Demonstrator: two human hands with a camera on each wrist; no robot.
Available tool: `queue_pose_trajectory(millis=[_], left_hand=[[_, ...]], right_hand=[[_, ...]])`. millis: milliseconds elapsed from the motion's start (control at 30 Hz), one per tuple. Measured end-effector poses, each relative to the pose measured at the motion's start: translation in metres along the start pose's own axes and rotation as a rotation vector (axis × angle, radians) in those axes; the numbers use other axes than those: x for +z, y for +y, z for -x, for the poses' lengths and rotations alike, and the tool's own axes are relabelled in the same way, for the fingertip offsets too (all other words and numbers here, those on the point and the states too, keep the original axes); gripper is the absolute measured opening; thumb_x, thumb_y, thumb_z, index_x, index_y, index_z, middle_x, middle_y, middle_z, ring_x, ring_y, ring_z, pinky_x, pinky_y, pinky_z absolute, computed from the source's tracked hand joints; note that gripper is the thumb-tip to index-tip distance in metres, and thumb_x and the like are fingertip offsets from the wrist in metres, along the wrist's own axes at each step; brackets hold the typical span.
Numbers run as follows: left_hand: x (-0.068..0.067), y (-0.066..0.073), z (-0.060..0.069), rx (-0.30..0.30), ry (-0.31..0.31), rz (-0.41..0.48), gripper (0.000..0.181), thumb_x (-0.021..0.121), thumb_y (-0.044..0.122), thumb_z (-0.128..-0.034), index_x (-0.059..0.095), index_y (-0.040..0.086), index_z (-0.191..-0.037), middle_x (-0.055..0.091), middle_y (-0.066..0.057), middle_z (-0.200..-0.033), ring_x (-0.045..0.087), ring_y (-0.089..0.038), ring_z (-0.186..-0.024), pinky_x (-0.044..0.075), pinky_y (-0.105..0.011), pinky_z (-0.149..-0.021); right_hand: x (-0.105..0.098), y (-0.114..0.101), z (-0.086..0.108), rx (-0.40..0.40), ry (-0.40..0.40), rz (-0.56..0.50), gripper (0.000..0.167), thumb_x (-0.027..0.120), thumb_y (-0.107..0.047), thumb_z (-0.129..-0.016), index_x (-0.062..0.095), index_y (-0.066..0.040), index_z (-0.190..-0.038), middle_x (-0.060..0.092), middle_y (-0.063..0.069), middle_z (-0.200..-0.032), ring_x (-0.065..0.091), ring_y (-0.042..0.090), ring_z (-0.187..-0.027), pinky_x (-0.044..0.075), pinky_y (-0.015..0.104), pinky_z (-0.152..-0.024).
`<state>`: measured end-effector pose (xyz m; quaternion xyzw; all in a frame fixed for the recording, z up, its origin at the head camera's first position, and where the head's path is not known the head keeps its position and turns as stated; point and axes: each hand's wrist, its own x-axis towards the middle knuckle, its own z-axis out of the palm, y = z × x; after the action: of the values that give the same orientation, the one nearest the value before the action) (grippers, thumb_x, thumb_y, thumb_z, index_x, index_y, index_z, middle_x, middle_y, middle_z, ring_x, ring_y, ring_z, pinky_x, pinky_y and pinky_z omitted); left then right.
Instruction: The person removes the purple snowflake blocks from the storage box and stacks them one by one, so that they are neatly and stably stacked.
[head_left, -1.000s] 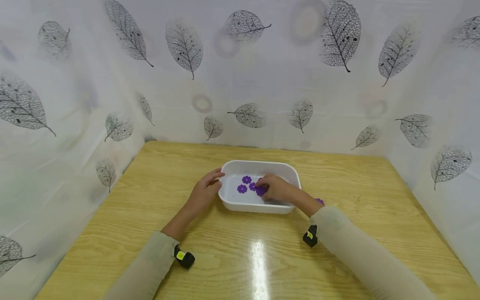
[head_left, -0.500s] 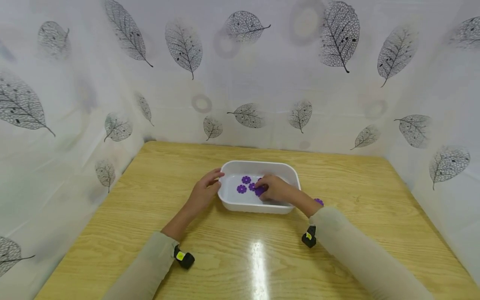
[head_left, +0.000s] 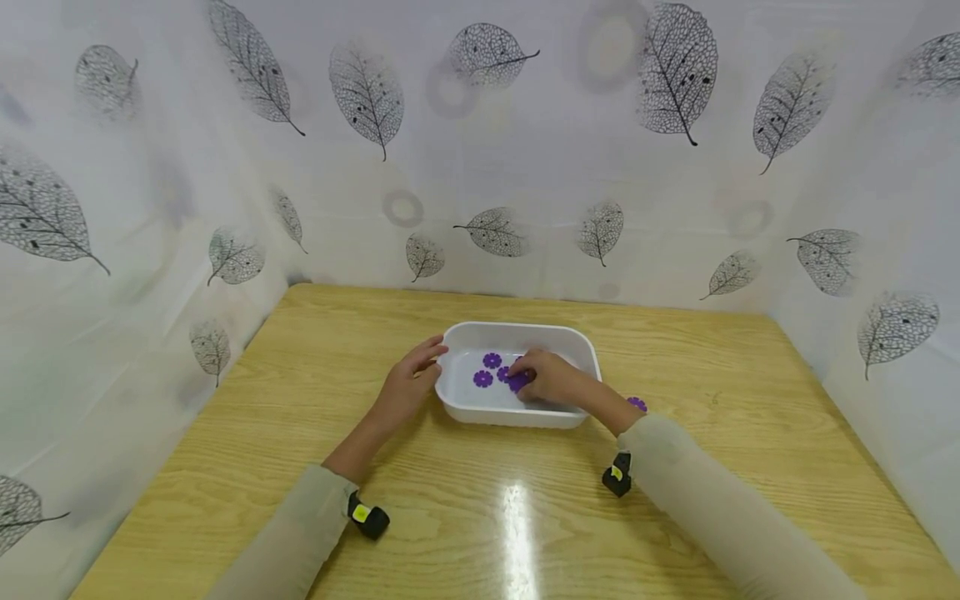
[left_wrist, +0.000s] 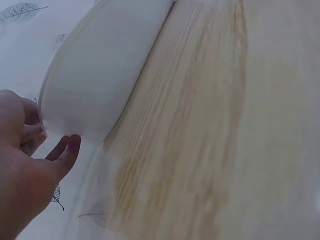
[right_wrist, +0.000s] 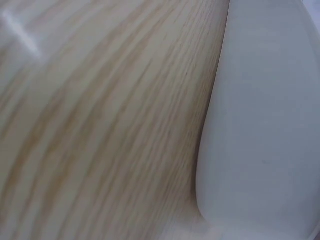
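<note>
A white plastic basin [head_left: 480, 415] stands on the table, with several purple flower-shaped discs [head_left: 483, 379] lying flat on its floor. My left hand [head_left: 407, 385] holds the basin's left end, fingers at the rim and thumb against the outer wall; the left wrist view shows this hand [left_wrist: 30, 165] beside the basin wall [left_wrist: 100, 70]. My right hand [head_left: 553, 379] reaches inside and pinches a purple flower-shaped disc [head_left: 517, 382], partly hidden by the fingers. In the right wrist view only the basin's outer side [right_wrist: 260, 125] appears, and the right hand is out of sight.
Another purple flower disc [head_left: 637, 403] lies on the table just right of the basin, partly covered by the right forearm. The wooden table [head_left: 450, 517] meets a leaf-printed sheet [head_left: 337, 183] at its back and sides.
Very little differs. Both hands and the basin keep their places, with the right fingers still at the same purple disc; the head view has shifted only slightly.
</note>
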<state>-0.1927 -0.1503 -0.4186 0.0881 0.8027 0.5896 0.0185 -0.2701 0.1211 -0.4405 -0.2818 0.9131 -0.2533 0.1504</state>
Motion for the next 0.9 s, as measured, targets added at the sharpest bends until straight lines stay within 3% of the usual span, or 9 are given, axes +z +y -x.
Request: queue_pose_trajectory(millis=[133, 433, 900], left_hand=[[0.0, -0.004, -0.002, 0.002, 0.001, 0.002, 0.04, 0.048, 0.006, -0.1042, 0.051, -0.007, -0.142, 0.033, -0.015, -0.163, 0.045, -0.042, -0.139, 0.04, -0.051, -0.115], [0.002, -0.038, -0.016, 0.003, 0.022, -0.019, 0.038, 0.049, 0.015, -0.106, 0.055, 0.006, -0.142, 0.035, -0.003, -0.163, 0.048, -0.035, -0.137, 0.042, -0.05, -0.114], [0.002, -0.04, -0.016, -0.002, 0.034, -0.027, 0.033, 0.05, 0.019, -0.1052, 0.06, 0.006, -0.135, 0.038, 0.001, -0.161, 0.052, -0.032, -0.133, 0.047, -0.047, -0.11]], right_hand=[[0.0, -0.001, 0.0, -0.007, 0.014, -0.005, 0.039, 0.078, -0.013, -0.087, 0.07, -0.005, -0.124, 0.065, 0.014, -0.121, 0.061, 0.028, -0.112, 0.051, 0.044, -0.101], [-0.001, -0.001, -0.001, -0.025, 0.08, -0.018, 0.04, 0.079, -0.014, -0.084, 0.071, -0.005, -0.122, 0.067, 0.01, -0.113, 0.061, 0.025, -0.106, 0.051, 0.044, -0.098], [-0.003, -0.004, 0.002, -0.041, 0.138, -0.038, 0.039, 0.078, -0.011, -0.084, 0.07, -0.003, -0.121, 0.065, 0.012, -0.111, 0.059, 0.025, -0.103, 0.052, 0.042, -0.095]])
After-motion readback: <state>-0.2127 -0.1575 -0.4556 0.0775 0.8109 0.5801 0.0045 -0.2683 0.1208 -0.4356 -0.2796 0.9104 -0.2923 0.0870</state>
